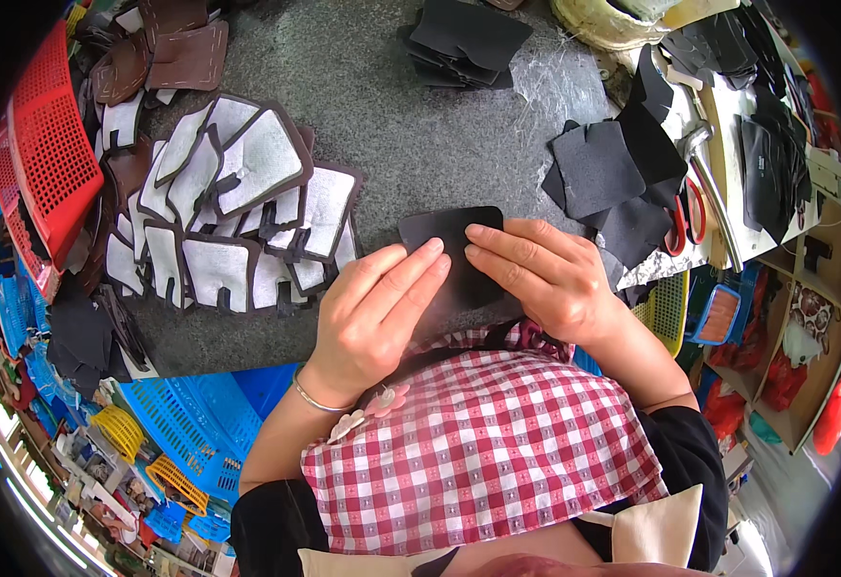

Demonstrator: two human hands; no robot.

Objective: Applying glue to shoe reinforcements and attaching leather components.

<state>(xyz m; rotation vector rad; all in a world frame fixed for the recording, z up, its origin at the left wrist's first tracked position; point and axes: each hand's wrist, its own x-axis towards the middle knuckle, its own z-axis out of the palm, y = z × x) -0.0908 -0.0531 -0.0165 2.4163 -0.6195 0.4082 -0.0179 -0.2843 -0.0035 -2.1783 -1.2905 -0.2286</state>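
A black rounded-corner piece of leather or similar sheet (459,250) lies before me at the near edge of the grey worktable (382,125). My left hand (374,313) grips its left side, fingers pressed together on top. From the right, my right hand (544,279) holds the other side in the same way, fingertips close to the left ones. Both thumbs are hidden beneath. Left of my hands is a heap of dark-edged pieces with white faces (257,159), several showing a notch. Loose black pieces (598,168) are stacked to the right.
Another black stack (469,38) sits at the far side, with stitched brown pieces (188,56) far left. Red-handled scissors (695,212) and a hammer (718,192) lie right. A red basket (55,144) stands left; a blue basket (195,428) is below the table edge.
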